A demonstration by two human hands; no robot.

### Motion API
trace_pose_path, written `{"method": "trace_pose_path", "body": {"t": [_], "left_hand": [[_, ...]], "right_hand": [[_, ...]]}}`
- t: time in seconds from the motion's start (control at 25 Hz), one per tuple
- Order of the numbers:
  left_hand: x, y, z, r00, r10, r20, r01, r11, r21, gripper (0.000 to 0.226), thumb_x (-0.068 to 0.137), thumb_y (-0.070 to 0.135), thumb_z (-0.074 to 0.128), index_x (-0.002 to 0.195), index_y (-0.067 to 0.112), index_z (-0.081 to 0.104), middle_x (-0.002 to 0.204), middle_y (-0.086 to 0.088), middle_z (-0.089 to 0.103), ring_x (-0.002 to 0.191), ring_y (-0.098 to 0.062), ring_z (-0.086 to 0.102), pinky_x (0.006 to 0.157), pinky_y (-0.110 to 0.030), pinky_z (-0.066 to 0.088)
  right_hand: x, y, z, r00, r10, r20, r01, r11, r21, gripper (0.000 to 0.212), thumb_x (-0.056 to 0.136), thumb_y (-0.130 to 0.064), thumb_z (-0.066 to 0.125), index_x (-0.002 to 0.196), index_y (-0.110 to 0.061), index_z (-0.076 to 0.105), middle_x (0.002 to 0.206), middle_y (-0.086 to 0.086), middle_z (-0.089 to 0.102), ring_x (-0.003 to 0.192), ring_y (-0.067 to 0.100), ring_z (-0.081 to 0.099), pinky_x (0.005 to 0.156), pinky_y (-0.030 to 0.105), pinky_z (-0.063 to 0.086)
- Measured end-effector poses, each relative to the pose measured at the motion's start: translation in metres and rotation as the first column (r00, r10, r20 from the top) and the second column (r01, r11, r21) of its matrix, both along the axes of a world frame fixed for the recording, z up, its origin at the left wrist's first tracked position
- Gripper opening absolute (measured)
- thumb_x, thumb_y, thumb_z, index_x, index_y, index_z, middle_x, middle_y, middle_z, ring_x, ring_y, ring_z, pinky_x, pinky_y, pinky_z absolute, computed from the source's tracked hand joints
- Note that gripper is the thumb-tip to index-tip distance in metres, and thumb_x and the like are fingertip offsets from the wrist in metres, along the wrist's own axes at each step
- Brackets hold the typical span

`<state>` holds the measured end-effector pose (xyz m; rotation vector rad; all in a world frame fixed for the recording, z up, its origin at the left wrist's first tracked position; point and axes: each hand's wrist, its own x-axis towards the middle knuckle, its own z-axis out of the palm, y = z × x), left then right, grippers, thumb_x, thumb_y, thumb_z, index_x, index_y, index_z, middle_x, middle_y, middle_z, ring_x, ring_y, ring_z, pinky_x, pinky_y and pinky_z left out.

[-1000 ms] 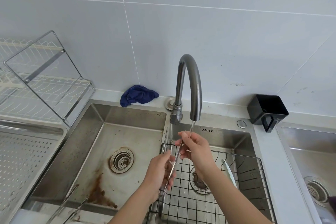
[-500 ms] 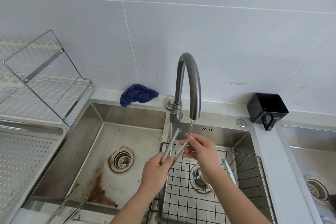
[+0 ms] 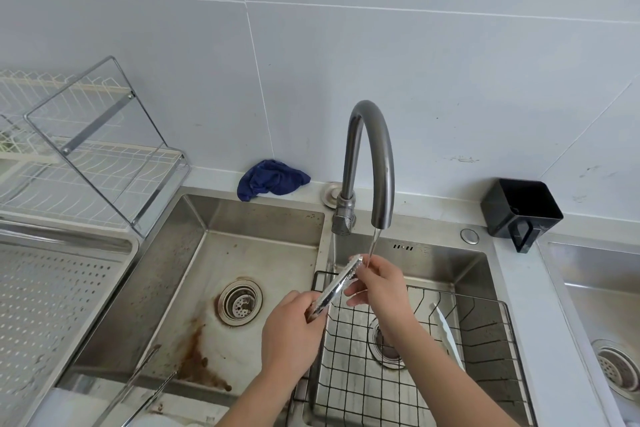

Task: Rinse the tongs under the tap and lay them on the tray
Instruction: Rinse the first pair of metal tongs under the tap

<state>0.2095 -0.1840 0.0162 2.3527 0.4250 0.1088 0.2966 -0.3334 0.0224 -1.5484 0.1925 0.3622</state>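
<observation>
Tongs [image 3: 337,286] are sitting under the tap [image 3: 375,163], over the divider between the two basins, with a thin stream running onto the toothed tip end. Left hand [image 3: 294,333] is closing around the handle end; right hand [image 3: 379,282] is pinching the tips, fingers rubbing them in the water. Judging by looks: thin stainless metal, light, stiff, springy, and slippery while wet. The left-hand grip near the hinge end is probably the one to carry with; the serrated tips look like the poor place to hold.

Right basin is holding a black wire rack [image 3: 415,357] with a white plate [image 3: 446,333] standing in it. Left basin [image 3: 194,288] is showing only rust stains and a drain strainer. Perforated metal tray [image 3: 52,288] is lying at far left, well apart from the tongs, nothing visible on it. Black cup [image 3: 519,210] is sitting on the counter; contents can't tell.
</observation>
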Motion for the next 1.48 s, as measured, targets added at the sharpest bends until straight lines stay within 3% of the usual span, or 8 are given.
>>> {"method": "trace_pose_path", "body": {"t": [0.16,0.32,0.48,0.6,0.68,0.92,1.2,1.48], "left_hand": [[-0.002,-0.001,-0.003,1.000,-0.023,-0.005,0.023,1.000,-0.019,0.016,0.088,0.029,0.073,0.100,0.040,0.072,0.074,0.012,0.052,0.068,-0.001,0.053,0.055,-0.012,0.036],[0.001,-0.001,-0.006,0.999,-0.032,0.001,0.032,0.997,-0.064,0.015,0.090,0.029,0.070,0.085,0.042,0.065,0.064,0.012,0.050,0.067,-0.003,0.051,0.057,-0.014,0.038],[0.002,-0.002,-0.010,0.998,-0.047,-0.033,0.044,0.994,-0.096,0.011,0.089,0.029,0.070,0.085,0.039,0.068,0.057,0.012,0.047,0.058,-0.006,0.047,0.052,-0.018,0.036],[0.004,-0.003,-0.012,0.998,-0.029,-0.047,0.022,0.990,-0.139,0.011,0.090,0.027,0.069,0.084,0.036,0.067,0.056,0.012,0.047,0.058,-0.009,0.051,0.056,-0.024,0.042],[0.007,-0.005,-0.014,0.995,-0.043,-0.088,0.023,0.975,-0.223,0.018,0.091,0.025,0.069,0.075,0.031,0.063,0.056,0.012,0.048,0.059,-0.016,0.056,0.059,-0.032,0.045],[0.030,-0.020,-0.007,0.969,-0.151,-0.194,-0.038,0.687,-0.725,0.030,0.099,0.027,0.063,0.080,0.004,0.065,0.056,-0.008,0.062,0.051,-0.018,0.054,0.053,-0.027,0.044],[0.058,-0.047,0.001,0.954,-0.126,-0.274,-0.156,0.569,-0.807,0.050,0.085,0.052,0.072,0.087,0.002,0.066,0.062,-0.014,0.067,0.048,-0.023,0.061,0.044,-0.028,0.045],[0.070,-0.057,-0.007,0.935,-0.084,-0.344,-0.236,0.575,-0.784,0.049,0.096,0.050,0.053,0.073,0.007,0.060,0.045,-0.009,0.053,0.029,-0.021,0.041,0.032,-0.023,0.031]], "right_hand": [[0.001,-0.002,0.000,0.999,-0.041,-0.013,0.040,0.999,-0.030,0.029,0.103,-0.018,0.058,0.077,-0.008,0.068,0.063,0.010,0.067,0.052,0.019,0.062,0.045,0.030,0.053],[-0.003,-0.003,0.003,1.000,0.020,-0.011,-0.019,0.995,0.102,0.021,0.097,0.002,0.057,0.091,-0.008,0.074,0.071,0.012,0.067,0.060,0.019,0.064,0.055,0.032,0.057],[-0.005,-0.004,0.004,0.997,-0.051,-0.059,0.057,0.992,0.114,0.028,0.104,-0.020,0.057,0.086,-0.005,0.073,0.063,0.014,0.065,0.052,0.019,0.061,0.049,0.031,0.054],[-0.005,-0.005,0.006,0.999,0.012,-0.035,-0.007,0.988,0.153,0.020,0.099,-0.001,0.058,0.090,-0.008,0.075,0.072,0.014,0.069,0.057,0.019,0.062,0.053,0.031,0.056],[-0.002,-0.006,0.010,0.999,0.001,-0.033,0.003,0.993,0.119,0.020,0.101,-0.007,0.059,0.087,-0.007,0.073,0.071,0.017,0.068,0.053,0.019,0.061,0.049,0.031,0.054],[0.005,-0.019,0.026,0.992,0.126,0.026,-0.129,0.965,0.229,0.029,0.101,-0.028,0.063,0.076,-0.012,0.068,0.072,0.011,0.065,0.053,0.015,0.050,0.047,0.028,0.046],[0.013,-0.028,0.048,0.960,0.195,0.200,-0.138,0.954,-0.267,0.016,0.103,-0.025,0.058,0.095,-0.011,0.058,0.077,0.015,0.074,0.051,0.016,0.060,0.054,0.037,0.057],[0.013,-0.024,0.060,0.942,0.238,0.236,-0.149,0.929,-0.339,0.018,0.092,-0.047,0.067,0.085,-0.031,0.062,0.077,0.001,0.070,0.064,0.020,0.067,0.067,0.042,0.059]]}}
